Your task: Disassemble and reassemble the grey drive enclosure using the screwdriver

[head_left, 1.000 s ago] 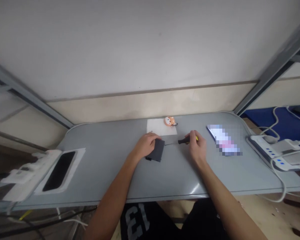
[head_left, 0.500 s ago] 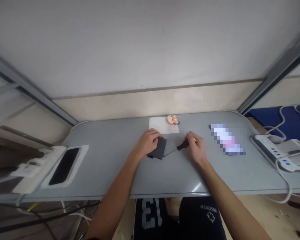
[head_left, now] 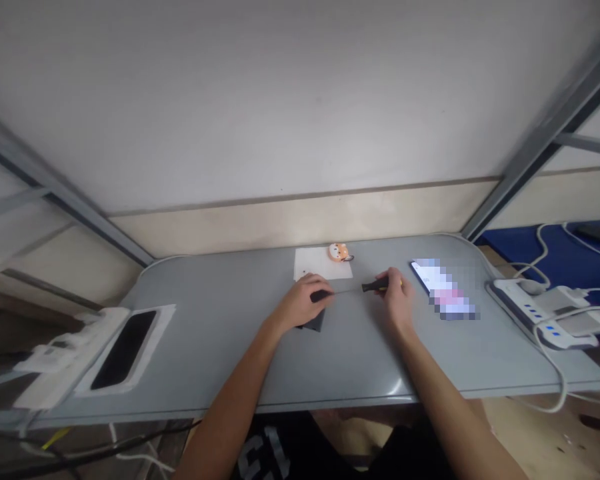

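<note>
My right hand (head_left: 399, 293) is closed around the black and yellow handle of a screwdriver (head_left: 375, 285). Its thin metal shaft points left, toward my left hand (head_left: 303, 301). That hand rests over a flat dark rectangular case (head_left: 314, 323) lying on the desk. Its thumb and fingers are drawn together at the screwdriver's tip, and anything small between them is too small to make out. The hand covers much of the case. Just behind lies a sheet of white paper (head_left: 320, 261) with a tiny dark speck on it.
An orange and white animal-shaped trinket (head_left: 338, 252) sits on the paper. A lit phone (head_left: 443, 290) lies to the right, beside a white power strip (head_left: 540, 313) with cables. On the left are a dark phone (head_left: 125, 350) and another power strip (head_left: 75, 360). A wall closes off the grey desk (head_left: 205, 320).
The screwdriver has swung from slanting down at the case's edge to nearly level, its tip now at my left fingers. My left hand has shifted forward over the case. The view has tilted slightly.
</note>
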`<state>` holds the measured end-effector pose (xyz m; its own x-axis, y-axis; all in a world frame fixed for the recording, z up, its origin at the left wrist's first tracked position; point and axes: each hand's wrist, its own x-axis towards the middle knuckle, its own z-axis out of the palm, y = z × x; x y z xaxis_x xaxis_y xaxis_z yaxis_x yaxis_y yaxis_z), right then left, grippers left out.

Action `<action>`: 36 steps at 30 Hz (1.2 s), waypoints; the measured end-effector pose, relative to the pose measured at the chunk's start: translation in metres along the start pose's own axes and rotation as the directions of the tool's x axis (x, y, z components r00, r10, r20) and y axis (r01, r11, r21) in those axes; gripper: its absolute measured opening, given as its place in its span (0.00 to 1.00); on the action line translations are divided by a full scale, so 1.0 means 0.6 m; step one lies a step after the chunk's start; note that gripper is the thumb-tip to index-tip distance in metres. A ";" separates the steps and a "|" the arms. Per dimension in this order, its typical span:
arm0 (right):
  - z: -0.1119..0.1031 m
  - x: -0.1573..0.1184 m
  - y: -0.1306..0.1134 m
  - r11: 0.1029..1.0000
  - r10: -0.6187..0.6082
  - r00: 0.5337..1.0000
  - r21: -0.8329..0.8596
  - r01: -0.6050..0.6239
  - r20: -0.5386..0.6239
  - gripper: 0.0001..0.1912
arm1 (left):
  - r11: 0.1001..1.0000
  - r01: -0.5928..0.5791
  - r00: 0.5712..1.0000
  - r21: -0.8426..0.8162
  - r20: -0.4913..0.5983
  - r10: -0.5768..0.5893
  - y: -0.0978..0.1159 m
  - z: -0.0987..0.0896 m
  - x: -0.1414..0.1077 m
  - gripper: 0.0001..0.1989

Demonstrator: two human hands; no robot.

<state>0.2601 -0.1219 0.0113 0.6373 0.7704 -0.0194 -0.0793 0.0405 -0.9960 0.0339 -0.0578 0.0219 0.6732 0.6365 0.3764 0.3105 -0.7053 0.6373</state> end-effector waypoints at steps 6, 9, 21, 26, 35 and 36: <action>0.005 0.005 0.011 1.000 0.009 1.000 -0.007 -0.009 0.027 0.23 | 0.995 0.074 0.995 0.071 -0.064 -0.070 -0.035 -0.008 0.004 0.08; 0.006 0.007 0.014 1.000 -0.001 1.000 0.012 0.001 0.019 0.24 | 0.957 0.193 0.962 0.217 -0.235 -0.141 -0.068 -0.024 0.008 0.07; 0.009 0.013 0.029 0.999 0.022 1.000 0.032 -0.023 0.021 0.21 | 0.854 0.422 0.887 0.303 -0.334 -0.320 -0.126 -0.034 0.003 0.10; 0.008 0.016 0.027 0.999 0.035 0.999 0.031 -0.035 -0.003 0.21 | 0.892 0.443 0.877 0.093 -0.250 -0.410 -0.097 -0.076 -0.023 0.17; 0.004 0.003 0.009 1.000 0.007 1.000 -0.003 -0.007 0.005 0.21 | 0.918 0.384 0.866 -0.098 0.383 -0.321 -0.042 -0.118 -0.044 0.32; 0.003 0.000 0.005 1.000 0.001 1.000 -0.012 -0.001 0.017 0.20 | 0.921 0.375 0.870 -0.108 0.383 -0.309 -0.041 -0.112 -0.042 0.31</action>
<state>0.2585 -0.1205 0.0084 0.6240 0.7812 -0.0194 -0.0711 0.0320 -0.9970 -0.0361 -0.0356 0.0419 0.7473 0.6522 -0.1272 0.4656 -0.3773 0.8005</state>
